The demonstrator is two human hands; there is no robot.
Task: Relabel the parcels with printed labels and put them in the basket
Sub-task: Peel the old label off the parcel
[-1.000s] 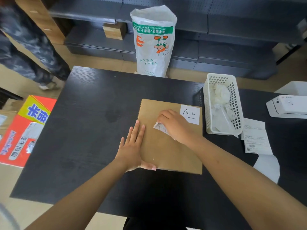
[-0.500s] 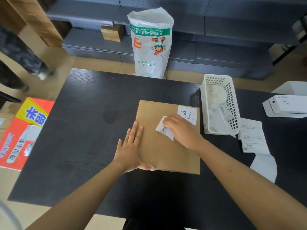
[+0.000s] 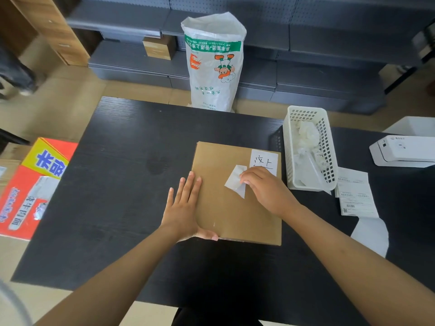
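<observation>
- The parcel [image 3: 237,196], a flat brown cardboard box, lies on the black table [image 3: 122,184], near the middle and a little to the right.
- On its far right corner a white sticker [image 3: 264,161] with handwritten characters is stuck flat.
- A small white label [image 3: 235,182] is partly lifted from the top of the parcel, just beside the handwritten sticker; its free part stands up and is bent.
- The right hand [image 3: 266,189] pinches this label between the fingertips, with the fingers curled and the wrist resting over the right part of the box.
- The left hand [image 3: 186,205] lies flat, with fingers straight and a little spread. It presses on the left edge of the parcel, the fingers partly on the cardboard and partly over the table, and the thumb touches the near edge of the box.
- To the right of the parcel stands a white plastic basket [image 3: 326,147] with holes in its walls; crumpled white papers lie in it.
- Right of the basket, a strip of printed labels [image 3: 355,196] lies on the table, and a white label printer [image 3: 407,150] stands further behind it.
- Behind the table a white woven sack [image 3: 214,64] stands on the floor, and a red and yellow carton [image 3: 33,184] lies on the floor at the left.
</observation>
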